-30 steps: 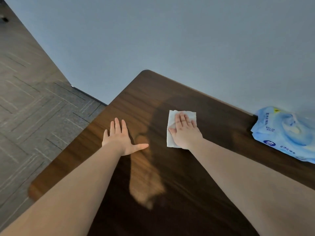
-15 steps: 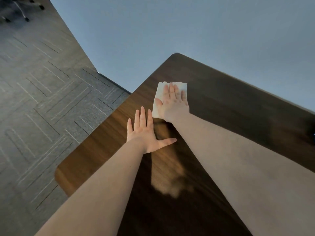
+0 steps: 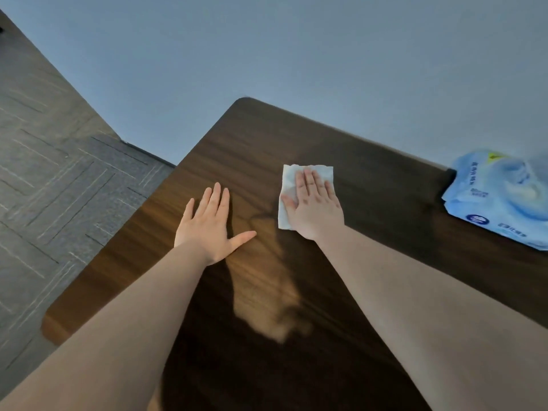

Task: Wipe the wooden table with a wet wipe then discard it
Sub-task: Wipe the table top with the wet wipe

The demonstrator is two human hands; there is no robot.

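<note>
Right hand (image 3: 315, 207) flat, fingers spread, pressing the white wet wipe (image 3: 289, 180) onto the wooden table (image 3: 385, 185) mid-frame. Left hand (image 3: 207, 225) splayed flat beside it. Blue wipes pack (image 3: 501, 200) far right.

We see dim, bluish light; a warm glare patch lies on the wooden table (image 3: 261, 295) between the forearms, edged by soft shadows; the wide lens bends the table's edges; the wipes pack (image 3: 501, 200) at the right margin looks smeared and blurred.
</note>
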